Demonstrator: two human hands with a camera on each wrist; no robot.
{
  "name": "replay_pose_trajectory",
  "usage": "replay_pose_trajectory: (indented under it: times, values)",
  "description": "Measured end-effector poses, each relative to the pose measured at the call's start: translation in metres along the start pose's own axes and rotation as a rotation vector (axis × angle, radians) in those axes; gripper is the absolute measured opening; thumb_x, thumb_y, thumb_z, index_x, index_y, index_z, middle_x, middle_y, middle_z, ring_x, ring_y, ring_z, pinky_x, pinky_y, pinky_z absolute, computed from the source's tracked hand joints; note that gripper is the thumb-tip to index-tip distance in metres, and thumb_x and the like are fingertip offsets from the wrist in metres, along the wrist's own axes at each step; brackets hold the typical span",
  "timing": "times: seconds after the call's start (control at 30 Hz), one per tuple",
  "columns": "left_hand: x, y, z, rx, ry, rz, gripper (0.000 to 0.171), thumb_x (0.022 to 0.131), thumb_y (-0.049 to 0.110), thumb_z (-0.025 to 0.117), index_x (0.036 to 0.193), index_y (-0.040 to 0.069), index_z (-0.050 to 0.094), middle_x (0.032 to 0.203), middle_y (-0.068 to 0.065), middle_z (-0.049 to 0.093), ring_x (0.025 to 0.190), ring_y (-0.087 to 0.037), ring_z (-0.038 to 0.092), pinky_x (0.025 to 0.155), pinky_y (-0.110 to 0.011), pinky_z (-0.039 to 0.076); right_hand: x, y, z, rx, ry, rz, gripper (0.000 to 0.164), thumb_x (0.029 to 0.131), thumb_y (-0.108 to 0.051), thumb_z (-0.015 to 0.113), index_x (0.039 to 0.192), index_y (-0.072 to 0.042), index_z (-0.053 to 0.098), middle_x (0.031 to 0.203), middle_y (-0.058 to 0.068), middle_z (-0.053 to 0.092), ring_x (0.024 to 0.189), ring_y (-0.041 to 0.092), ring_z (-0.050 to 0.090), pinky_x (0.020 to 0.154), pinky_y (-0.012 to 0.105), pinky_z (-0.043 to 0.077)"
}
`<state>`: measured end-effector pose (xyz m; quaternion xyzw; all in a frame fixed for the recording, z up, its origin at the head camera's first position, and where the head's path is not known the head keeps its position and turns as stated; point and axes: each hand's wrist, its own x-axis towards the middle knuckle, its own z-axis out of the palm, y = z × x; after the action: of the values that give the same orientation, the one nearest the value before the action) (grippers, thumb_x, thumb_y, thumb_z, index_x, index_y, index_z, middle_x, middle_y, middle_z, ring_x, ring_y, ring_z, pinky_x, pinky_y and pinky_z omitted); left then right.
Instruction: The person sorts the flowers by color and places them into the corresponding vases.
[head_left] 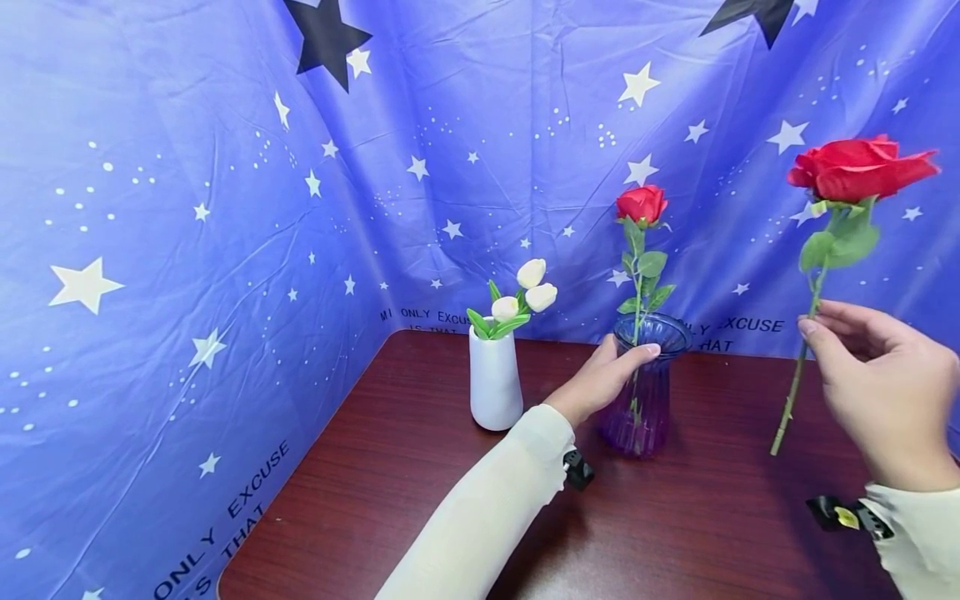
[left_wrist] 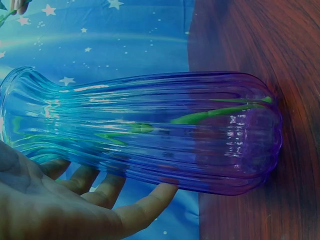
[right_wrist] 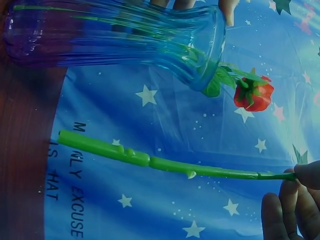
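A ribbed glass vase (head_left: 637, 408), blue at the top and purple toward its base, stands on the table. My left hand (head_left: 606, 375) grips its neck from the left, thumb over the rim and fingers behind the glass. Inside the vase stands a red rose (head_left: 642, 203), its green stem visible through the wall in the left wrist view. To the right, my right hand (head_left: 888, 379) pinches the stem of a larger red rose (head_left: 862, 171) between thumb and fingertips. That rose is nearly upright; its stem's lower end (right_wrist: 75, 140) hangs free, apart from the vase.
Left of the glass vase stands a white vase (head_left: 495, 383) with several white tulips (head_left: 531, 273). The dark red wooden table (head_left: 360, 475) ends at a blue star-printed cloth (head_left: 480, 125) behind and to the left.
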<state>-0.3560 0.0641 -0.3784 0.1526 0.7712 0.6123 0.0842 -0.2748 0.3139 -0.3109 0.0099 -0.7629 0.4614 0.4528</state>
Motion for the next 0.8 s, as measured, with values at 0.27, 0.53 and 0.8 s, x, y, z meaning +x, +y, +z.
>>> replay_pose_trajectory:
  times: [0.27, 0.53, 0.8]
  values:
    - [0.003, 0.0, 0.0, -0.005, 0.007, 0.018, 0.099, 0.094, 0.066, 0.058, 0.166, 0.013, 0.016, 0.171, 0.006, 0.022, 0.156, -0.009, 0.021, 0.127, -0.04, 0.025, 0.003, -0.006, 0.004, 0.001, 0.004, -0.003, 0.026, 0.087, -0.015, 0.082, 0.112, -0.007, 0.08, 0.08, -0.039, 0.066, 0.07, -0.018, 0.063, 0.065, 0.001, 0.044]
    - [0.005, 0.0, 0.0, -0.013, 0.007, 0.061, 0.088, 0.094, 0.064, 0.058, 0.162, 0.017, 0.027, 0.164, 0.008, 0.034, 0.149, -0.003, 0.032, 0.124, -0.036, 0.03, 0.01, -0.011, 0.005, 0.007, 0.006, -0.03, 0.025, 0.087, -0.016, 0.082, 0.111, -0.008, 0.081, 0.081, -0.038, 0.067, 0.071, -0.018, 0.064, 0.067, 0.002, 0.044]
    - [0.003, -0.001, 0.001, -0.002, 0.018, 0.067, 0.087, 0.093, 0.064, 0.059, 0.16, 0.016, 0.031, 0.161, 0.008, 0.038, 0.146, -0.001, 0.034, 0.122, -0.033, 0.032, 0.013, -0.023, 0.01, 0.019, 0.01, -0.066, 0.024, 0.087, -0.014, 0.082, 0.109, -0.006, 0.081, 0.08, -0.039, 0.065, 0.07, -0.018, 0.062, 0.068, 0.002, 0.044]
